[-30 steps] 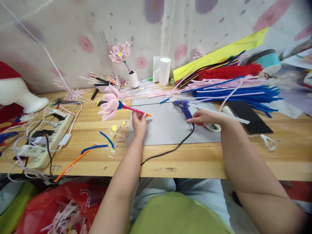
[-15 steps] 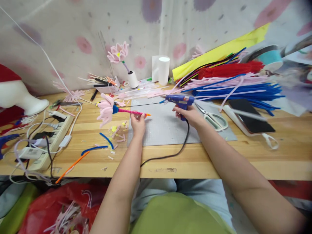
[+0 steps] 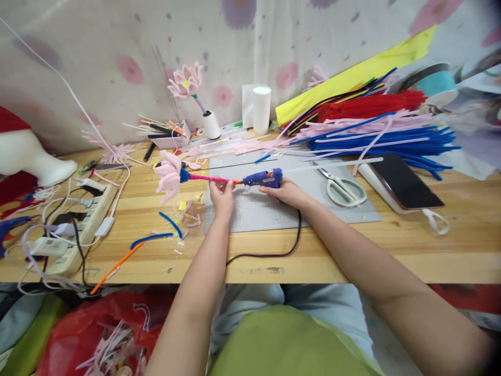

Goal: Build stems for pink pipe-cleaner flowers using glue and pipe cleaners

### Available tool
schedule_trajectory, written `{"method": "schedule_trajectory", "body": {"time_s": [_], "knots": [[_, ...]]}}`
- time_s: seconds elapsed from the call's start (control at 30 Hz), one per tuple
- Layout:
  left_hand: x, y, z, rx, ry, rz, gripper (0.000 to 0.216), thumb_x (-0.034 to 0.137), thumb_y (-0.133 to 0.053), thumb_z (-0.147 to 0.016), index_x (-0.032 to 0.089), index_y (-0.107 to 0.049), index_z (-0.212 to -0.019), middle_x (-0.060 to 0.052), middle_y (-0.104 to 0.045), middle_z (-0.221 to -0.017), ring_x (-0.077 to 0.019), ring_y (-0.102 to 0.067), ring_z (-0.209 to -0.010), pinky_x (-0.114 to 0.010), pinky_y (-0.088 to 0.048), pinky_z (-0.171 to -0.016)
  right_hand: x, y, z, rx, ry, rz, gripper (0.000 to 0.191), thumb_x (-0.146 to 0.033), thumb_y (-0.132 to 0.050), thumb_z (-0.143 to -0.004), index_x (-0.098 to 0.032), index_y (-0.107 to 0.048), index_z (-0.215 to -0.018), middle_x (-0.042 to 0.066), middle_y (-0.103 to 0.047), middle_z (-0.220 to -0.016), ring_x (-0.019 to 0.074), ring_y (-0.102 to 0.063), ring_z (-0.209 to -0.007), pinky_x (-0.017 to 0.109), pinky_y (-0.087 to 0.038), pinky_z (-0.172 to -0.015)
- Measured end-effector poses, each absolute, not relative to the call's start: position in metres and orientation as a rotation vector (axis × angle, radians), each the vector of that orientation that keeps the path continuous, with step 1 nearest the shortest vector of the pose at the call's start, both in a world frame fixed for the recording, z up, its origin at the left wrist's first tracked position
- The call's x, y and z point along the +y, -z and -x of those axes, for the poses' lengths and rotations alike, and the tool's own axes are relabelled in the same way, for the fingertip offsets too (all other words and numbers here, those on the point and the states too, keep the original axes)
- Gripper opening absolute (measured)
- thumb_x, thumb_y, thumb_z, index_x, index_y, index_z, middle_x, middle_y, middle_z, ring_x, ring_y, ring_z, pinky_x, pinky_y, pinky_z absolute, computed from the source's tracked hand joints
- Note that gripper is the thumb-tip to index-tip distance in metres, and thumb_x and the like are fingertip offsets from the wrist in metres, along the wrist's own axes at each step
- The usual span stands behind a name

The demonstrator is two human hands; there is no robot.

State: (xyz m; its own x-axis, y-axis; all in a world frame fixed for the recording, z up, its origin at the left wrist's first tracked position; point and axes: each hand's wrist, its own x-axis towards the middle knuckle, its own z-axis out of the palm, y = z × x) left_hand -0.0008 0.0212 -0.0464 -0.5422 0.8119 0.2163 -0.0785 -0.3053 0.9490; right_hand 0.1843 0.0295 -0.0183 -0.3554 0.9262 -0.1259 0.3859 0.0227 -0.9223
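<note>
My left hand pinches the pink-wrapped stem of a pipe-cleaner flower, held level with its pale pink petals and blue base pointing left. The stem's end is orange. In my right hand is a blue glue gun, its nozzle at the orange stem end; whether they touch I cannot tell. A long clear glue stick sticks out of the gun's back, and a black cord trails from it. Both hands are above a grey cutting mat.
Scissors lie on the mat's right side, beside a phone. Bundles of blue pipe cleaners and red ones are behind. A second flower stands in a white cone. A power strip with tangled cables is left.
My right hand has moved left with the glue gun, bringing its nozzle to the stem end. My left hand and the flower have stayed nearly in place.
</note>
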Motion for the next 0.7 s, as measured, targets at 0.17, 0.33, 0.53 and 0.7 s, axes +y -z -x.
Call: {"method": "schedule_trajectory", "body": {"time_s": [0.17, 0.33, 0.53, 0.7], "knots": [[0.0215, 0.0478, 0.001, 1.351, -1.893, -0.971, 0.035, 0.026, -0.067, -0.063, 0.019, -0.041, -0.085, 0.003, -0.05, -0.073, -0.0092, -0.057, -0.067, -0.026, -0.052, -0.064, 0.0275, 0.0155, -0.1825, -1.787, -1.308, 1.316, 0.042, -0.056, -0.059, -0.063, -0.016, -0.061, -0.077, -0.005, -0.044, -0.045, 0.0079, -0.038, -0.043, 0.022, -0.03, -0.044], [0.0217, 0.0483, 0.001, 1.359, -1.892, -0.978, 0.034, 0.025, -0.067, -0.063, 0.019, -0.041, -0.085, 0.003, -0.051, -0.073, -0.0083, -0.057, -0.066, -0.024, -0.052, -0.064, 0.0268, 0.0128, -0.1826, -1.802, -1.257, 1.319, 0.044, -0.055, -0.06, -0.061, -0.015, -0.064, -0.081, -0.004, -0.045, -0.047, 0.0089, -0.041, -0.048, 0.023, -0.034, -0.05], [0.0229, 0.0482, 0.0004, 1.356, -1.89, -0.967, 0.035, 0.025, -0.067, -0.062, 0.019, -0.041, -0.086, 0.003, -0.051, -0.072, -0.0086, -0.058, -0.065, -0.024, -0.052, -0.064, 0.0256, 0.0106, -0.1821, -1.811, -1.249, 1.347, 0.047, -0.056, -0.06, -0.062, -0.014, -0.064, -0.082, -0.004, -0.044, -0.046, 0.0096, -0.041, -0.049, 0.024, -0.035, -0.053], [0.0226, 0.0478, 0.0, 1.351, -1.888, -0.968, 0.036, 0.027, -0.067, -0.062, 0.019, -0.041, -0.084, 0.003, -0.051, -0.072, -0.0088, -0.057, -0.065, -0.025, -0.052, -0.064, 0.0262, 0.0112, -0.1812, -1.803, -1.245, 1.328, 0.044, -0.053, -0.06, -0.062, -0.014, -0.065, -0.083, -0.003, -0.046, -0.049, 0.0113, -0.044, -0.054, 0.024, -0.036, -0.058]]}}
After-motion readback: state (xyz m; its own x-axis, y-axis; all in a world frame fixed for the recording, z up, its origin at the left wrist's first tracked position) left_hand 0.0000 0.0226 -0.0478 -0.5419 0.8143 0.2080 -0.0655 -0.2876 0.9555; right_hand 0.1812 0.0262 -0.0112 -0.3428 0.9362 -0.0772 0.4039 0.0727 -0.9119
